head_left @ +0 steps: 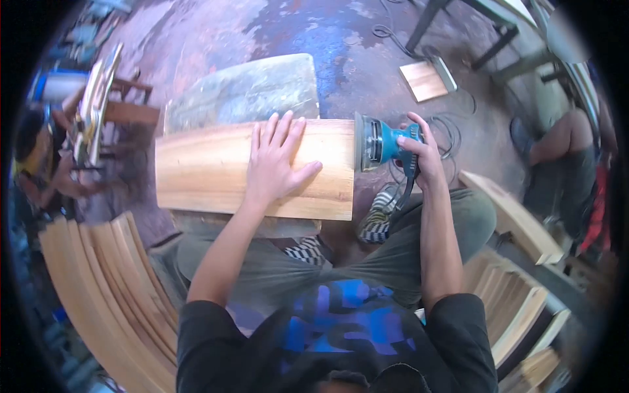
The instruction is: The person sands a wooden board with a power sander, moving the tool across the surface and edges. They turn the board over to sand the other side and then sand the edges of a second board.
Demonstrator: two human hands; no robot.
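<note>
A pale wooden board (203, 167) lies across a low worn support (242, 92) in front of my knees. Flat on the board's top face rests my left hand (275, 160), fingers and thumb spread. My right hand (422, 154) is wrapped round the body of a teal orbital sander (388, 141) at the board's right end. The sander is turned on its side, and its round pad stands upright right at the end edge of the wood. A dark cord hangs from the sander past my right wrist.
Curved wooden pieces (98, 295) stand stacked at my left, and more boards (504, 301) at my right. A small wooden piece (424, 82) lies on the floor near loose cable (449, 137). People sit at far left (39, 157) and far right (560, 164).
</note>
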